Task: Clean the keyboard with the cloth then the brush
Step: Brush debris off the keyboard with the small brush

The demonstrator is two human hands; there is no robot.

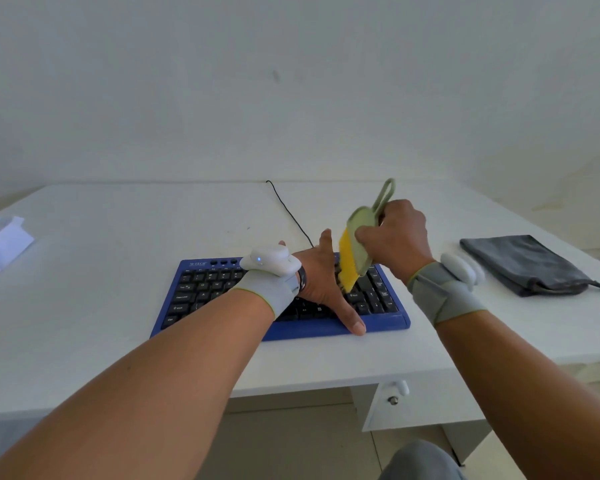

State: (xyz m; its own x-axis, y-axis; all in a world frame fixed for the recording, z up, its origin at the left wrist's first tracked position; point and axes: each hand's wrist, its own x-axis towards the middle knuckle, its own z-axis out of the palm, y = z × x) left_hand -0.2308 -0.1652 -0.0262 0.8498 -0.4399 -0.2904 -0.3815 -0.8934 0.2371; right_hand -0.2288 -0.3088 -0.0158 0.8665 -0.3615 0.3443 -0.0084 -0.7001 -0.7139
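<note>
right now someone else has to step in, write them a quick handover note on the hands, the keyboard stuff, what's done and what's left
Left hand: open, laid flat on the keyboard, thumb on its front edge, steadying it.
Right hand: grips the green brush, yellow bristles down on the keys at the keyboard's right side.
Cloth: dark grey, folded, lying on the table to the right of the keyboard, touched by neither hand.
Done: the cloth pass appears finished, since the cloth is set aside.
Left: brush across the rest of the keys, towards the left side, then put the brush down.
</note>
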